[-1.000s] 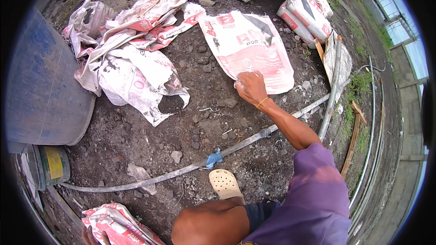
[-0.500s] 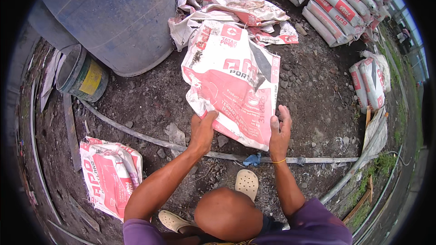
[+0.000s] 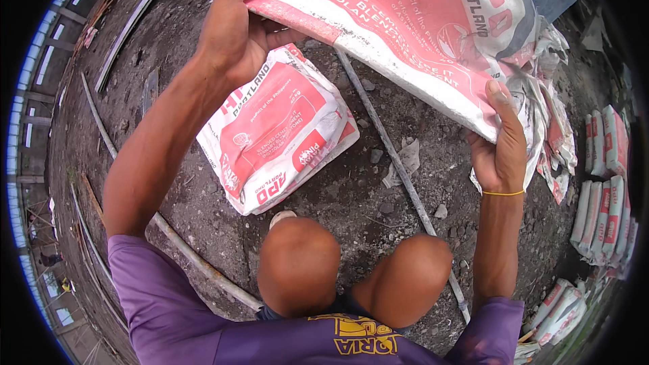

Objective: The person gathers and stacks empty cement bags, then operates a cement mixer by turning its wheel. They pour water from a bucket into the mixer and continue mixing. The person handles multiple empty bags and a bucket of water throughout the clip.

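An empty red-and-white cement sack (image 3: pixel 412 37) is held up flat in front of me, stretched between both hands. My left hand (image 3: pixel 236 34) grips its left corner, thumb on top and the other fingers partly under it. At the sack's near right corner, my right hand (image 3: pixel 500 138) pinches the white edge with the thumb above; its fingers are mostly hidden below. On the ground under the held sack, near my left forearm, lies a flat pile of similar cement sacks (image 3: pixel 277 135). The held sack's far end passes out of view at the top.
Crumpled sacks (image 3: pixel 551 122) lie beyond my right hand. Full cement bags (image 3: pixel 602 223) are stacked at the far right, with more bags (image 3: pixel 558 311) nearer. A long grey pipe (image 3: pixel 399 169) crosses the gravel, and another pipe (image 3: pixel 203 270) lies left of my knees.
The view has swung left toward the pile of sacks. The held sack has come up and over toward it. My right hand, open beside the sack before, now grips its edge.
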`<state>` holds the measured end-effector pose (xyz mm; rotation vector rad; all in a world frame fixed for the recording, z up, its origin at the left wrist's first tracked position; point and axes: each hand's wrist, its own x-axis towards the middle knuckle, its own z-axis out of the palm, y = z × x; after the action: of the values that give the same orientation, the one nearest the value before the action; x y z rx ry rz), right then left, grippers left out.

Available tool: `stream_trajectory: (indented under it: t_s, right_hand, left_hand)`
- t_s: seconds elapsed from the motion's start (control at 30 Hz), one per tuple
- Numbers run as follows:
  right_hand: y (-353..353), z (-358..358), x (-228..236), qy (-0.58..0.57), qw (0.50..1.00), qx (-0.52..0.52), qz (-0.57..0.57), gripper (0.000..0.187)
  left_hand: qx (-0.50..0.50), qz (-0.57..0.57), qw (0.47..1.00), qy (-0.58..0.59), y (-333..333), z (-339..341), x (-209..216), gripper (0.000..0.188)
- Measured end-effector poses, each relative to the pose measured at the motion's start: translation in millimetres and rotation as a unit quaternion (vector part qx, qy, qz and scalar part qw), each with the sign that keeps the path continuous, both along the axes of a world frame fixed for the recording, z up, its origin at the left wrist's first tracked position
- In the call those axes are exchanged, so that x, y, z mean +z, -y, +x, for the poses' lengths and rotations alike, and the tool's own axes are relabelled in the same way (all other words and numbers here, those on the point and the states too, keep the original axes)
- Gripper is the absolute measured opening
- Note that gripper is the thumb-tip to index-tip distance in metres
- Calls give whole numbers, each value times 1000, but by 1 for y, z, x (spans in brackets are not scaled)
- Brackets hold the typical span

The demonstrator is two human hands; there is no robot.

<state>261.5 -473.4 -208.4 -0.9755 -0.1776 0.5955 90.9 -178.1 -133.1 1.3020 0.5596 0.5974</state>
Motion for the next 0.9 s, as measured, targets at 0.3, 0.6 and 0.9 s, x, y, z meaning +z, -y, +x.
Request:
stream_trajectory:
  t_s: [0.3, 0.6, 0.9]
  right_hand:
    - [-247, -60, 10, 99, 951, 254, -143, 81]
    - [-206, -62, -157, 147, 812, 454, -336, 68]
    - [-208, -52, -186, 409, 744, 442, -289, 67]
  left_hand:
    - [261, -102, 959, 49, -70, -250, -51, 21]
    - [261, -466, 827, -175, 103, -293, -253, 39]
    - [153, 44, 875, -457, 85, -333, -188, 35]
